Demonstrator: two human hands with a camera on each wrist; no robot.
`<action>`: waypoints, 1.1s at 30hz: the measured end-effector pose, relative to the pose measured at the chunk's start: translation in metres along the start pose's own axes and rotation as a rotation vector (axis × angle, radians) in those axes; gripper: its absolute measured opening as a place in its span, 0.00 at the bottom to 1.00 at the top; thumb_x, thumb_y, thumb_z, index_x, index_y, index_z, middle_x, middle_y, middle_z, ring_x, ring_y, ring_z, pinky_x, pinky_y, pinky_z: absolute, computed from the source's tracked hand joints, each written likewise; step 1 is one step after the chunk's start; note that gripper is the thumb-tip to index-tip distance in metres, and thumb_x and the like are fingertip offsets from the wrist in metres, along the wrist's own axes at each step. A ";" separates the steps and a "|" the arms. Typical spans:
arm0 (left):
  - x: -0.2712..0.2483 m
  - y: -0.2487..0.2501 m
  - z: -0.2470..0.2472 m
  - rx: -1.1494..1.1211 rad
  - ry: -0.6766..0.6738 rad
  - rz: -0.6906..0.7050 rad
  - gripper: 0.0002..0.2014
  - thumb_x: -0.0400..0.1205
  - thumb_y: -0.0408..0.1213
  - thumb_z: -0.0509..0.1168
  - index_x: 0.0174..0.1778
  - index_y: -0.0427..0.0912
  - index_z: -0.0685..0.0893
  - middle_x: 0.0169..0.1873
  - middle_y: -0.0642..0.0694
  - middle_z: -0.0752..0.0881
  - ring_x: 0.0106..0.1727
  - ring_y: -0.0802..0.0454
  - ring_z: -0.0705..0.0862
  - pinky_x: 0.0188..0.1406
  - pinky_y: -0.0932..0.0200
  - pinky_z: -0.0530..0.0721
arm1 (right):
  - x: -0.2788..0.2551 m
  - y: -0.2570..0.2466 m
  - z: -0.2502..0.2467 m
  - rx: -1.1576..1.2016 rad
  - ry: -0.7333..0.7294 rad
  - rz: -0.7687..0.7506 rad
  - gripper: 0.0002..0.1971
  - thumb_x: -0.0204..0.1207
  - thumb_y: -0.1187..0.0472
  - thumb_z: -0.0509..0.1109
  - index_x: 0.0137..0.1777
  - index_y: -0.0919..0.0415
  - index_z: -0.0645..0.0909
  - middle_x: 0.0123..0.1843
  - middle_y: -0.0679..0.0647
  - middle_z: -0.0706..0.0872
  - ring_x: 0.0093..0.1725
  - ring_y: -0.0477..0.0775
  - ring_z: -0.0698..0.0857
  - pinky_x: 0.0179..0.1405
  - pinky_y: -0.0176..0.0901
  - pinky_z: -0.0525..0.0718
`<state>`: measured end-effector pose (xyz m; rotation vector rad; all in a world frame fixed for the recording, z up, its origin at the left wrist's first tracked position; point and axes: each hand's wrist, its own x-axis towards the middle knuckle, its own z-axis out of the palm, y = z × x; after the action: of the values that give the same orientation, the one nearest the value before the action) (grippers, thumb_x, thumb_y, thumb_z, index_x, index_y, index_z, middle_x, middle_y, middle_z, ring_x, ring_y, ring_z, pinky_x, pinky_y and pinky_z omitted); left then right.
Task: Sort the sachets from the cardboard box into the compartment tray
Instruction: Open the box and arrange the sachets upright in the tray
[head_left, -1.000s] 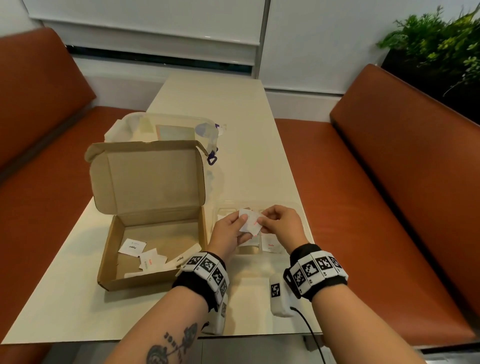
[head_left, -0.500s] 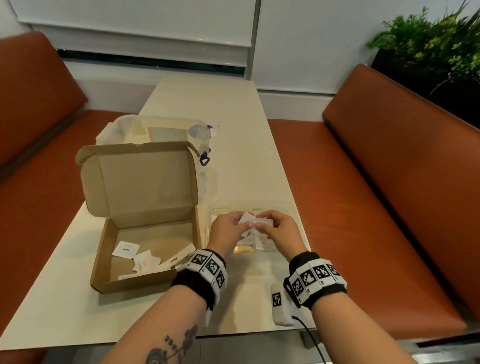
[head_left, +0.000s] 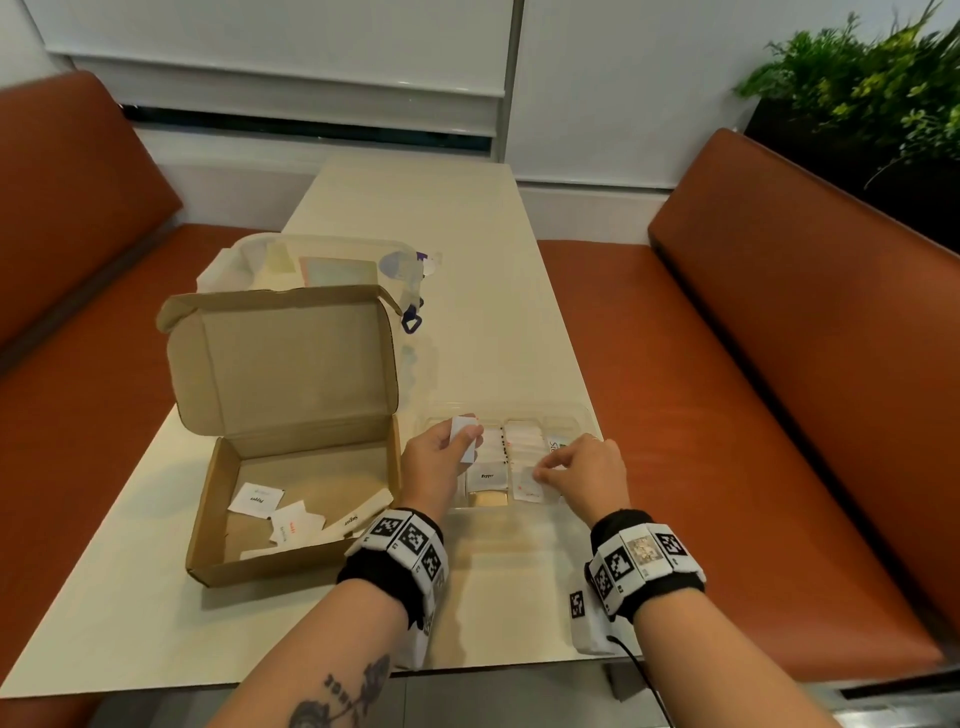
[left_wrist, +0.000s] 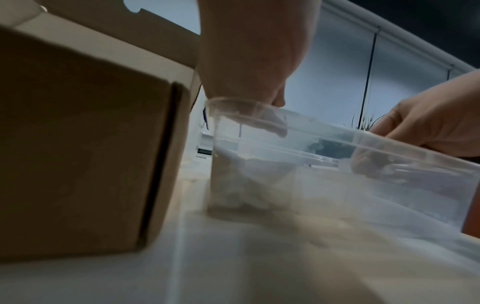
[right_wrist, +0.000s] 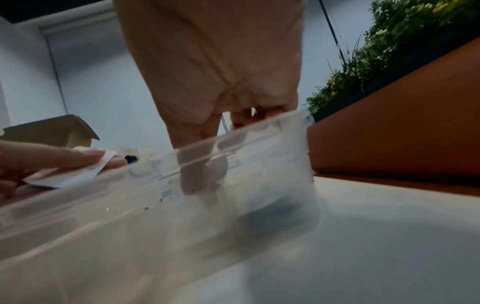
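Note:
The open cardboard box (head_left: 218, 499) stands at the left with several white sachets (head_left: 291, 519) on its floor. Right of it is the clear compartment tray (head_left: 519, 409), which holds several sachets; one reads "Pepper" (head_left: 487, 475). My left hand (head_left: 441, 460) hovers over the tray's left end and pinches a white sachet (head_left: 464, 441), also seen in the right wrist view (right_wrist: 75, 176). My right hand (head_left: 576, 467) reaches down into a right compartment, thumb and forefinger pinching a sachet with red print (head_left: 527, 486). Through the tray wall (right_wrist: 233, 142) its fingertips (right_wrist: 192, 181) look blurred.
A clear plastic bag (head_left: 322, 265) lies behind the box's raised lid (head_left: 285, 358). The table (head_left: 467, 249) is narrow, with brown bench seats (head_left: 727, 415) on both sides and a plant (head_left: 872, 88) at the far right. A small white device (head_left: 584, 618) sits near the table's front edge.
My hands were together over the tray, both on the sachets. They have parted: the left moved left with one sachet, and the right went down into a right compartment with the other.

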<state>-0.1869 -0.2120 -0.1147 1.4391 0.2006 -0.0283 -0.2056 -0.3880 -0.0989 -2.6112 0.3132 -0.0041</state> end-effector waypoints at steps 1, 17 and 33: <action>0.000 0.000 0.000 0.001 -0.004 -0.005 0.11 0.80 0.36 0.69 0.35 0.56 0.89 0.42 0.45 0.90 0.48 0.48 0.86 0.50 0.53 0.86 | 0.001 0.000 0.002 -0.050 -0.017 -0.006 0.06 0.70 0.47 0.77 0.42 0.47 0.90 0.43 0.45 0.79 0.53 0.51 0.71 0.51 0.42 0.71; 0.003 -0.001 0.000 0.047 -0.071 -0.043 0.09 0.80 0.37 0.69 0.36 0.52 0.89 0.40 0.47 0.91 0.49 0.49 0.88 0.46 0.58 0.87 | 0.002 -0.006 0.018 -0.181 -0.114 -0.099 0.19 0.66 0.62 0.74 0.27 0.52 0.65 0.32 0.45 0.78 0.38 0.51 0.77 0.44 0.43 0.70; -0.011 0.019 0.020 0.010 -0.313 -0.091 0.14 0.88 0.46 0.55 0.63 0.50 0.83 0.58 0.51 0.85 0.59 0.58 0.81 0.65 0.55 0.78 | 0.001 -0.037 -0.004 0.714 -0.103 -0.075 0.05 0.73 0.59 0.76 0.45 0.59 0.84 0.36 0.49 0.88 0.35 0.40 0.85 0.36 0.27 0.79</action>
<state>-0.1928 -0.2305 -0.0923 1.4147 0.0078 -0.3273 -0.1964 -0.3590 -0.0770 -1.9043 0.1379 -0.0058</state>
